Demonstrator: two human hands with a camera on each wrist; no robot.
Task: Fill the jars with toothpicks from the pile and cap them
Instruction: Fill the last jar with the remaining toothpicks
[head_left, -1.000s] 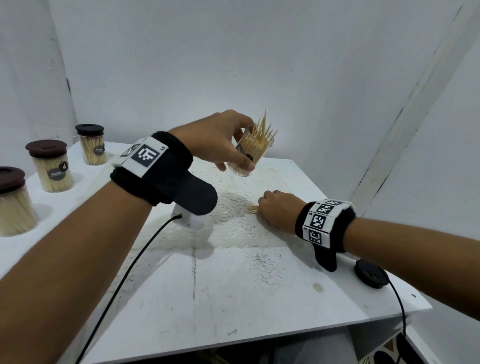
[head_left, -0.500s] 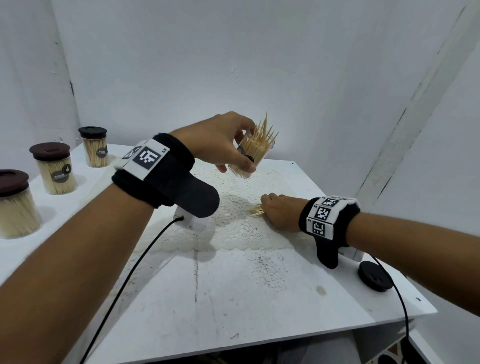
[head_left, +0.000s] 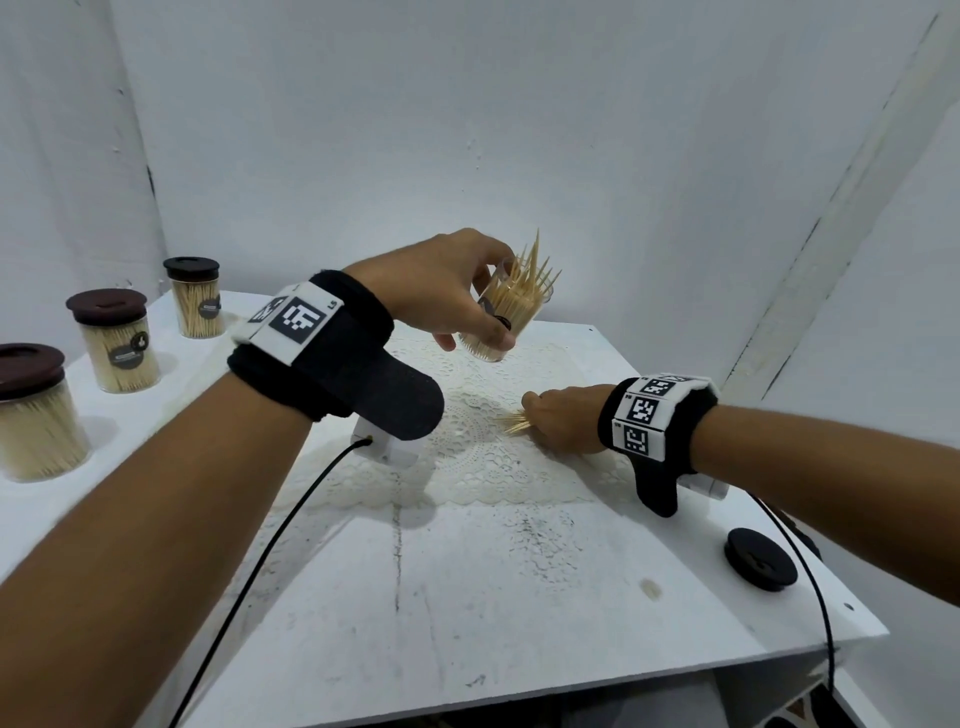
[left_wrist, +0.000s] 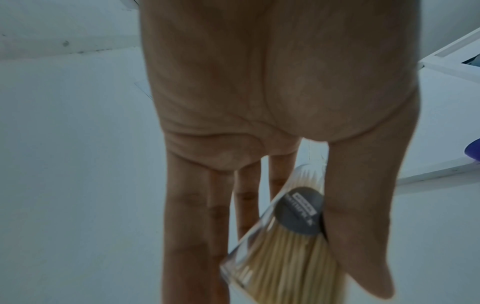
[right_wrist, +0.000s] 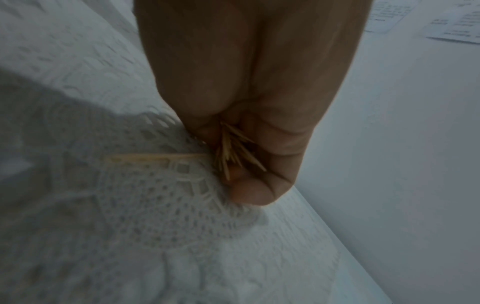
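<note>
1. Left hand (head_left: 441, 283) grips the open jar (head_left: 511, 322), thumb on one side and fingers on the other, held in the air above the far part of the doily (head_left: 488, 457). Jar is tilted, mouth up and to the right.
2. The jar is packed with toothpicks; several stick out past the rim.
3. Right hand (head_left: 563, 418) is closed, knuckles down on the doily, pinching a small bundle of toothpicks (right_wrist: 231, 152). Tips poke out on its left side.
4. One loose toothpick (right_wrist: 153, 157) lies flat on the doily just beside that hand.
5. Black lid (head_left: 759, 557) sits on the table (head_left: 467, 623) near the right edge, well apart from the jar.
6. Three capped jars (head_left: 117, 340), all full, stand in a row along the left side.
</note>
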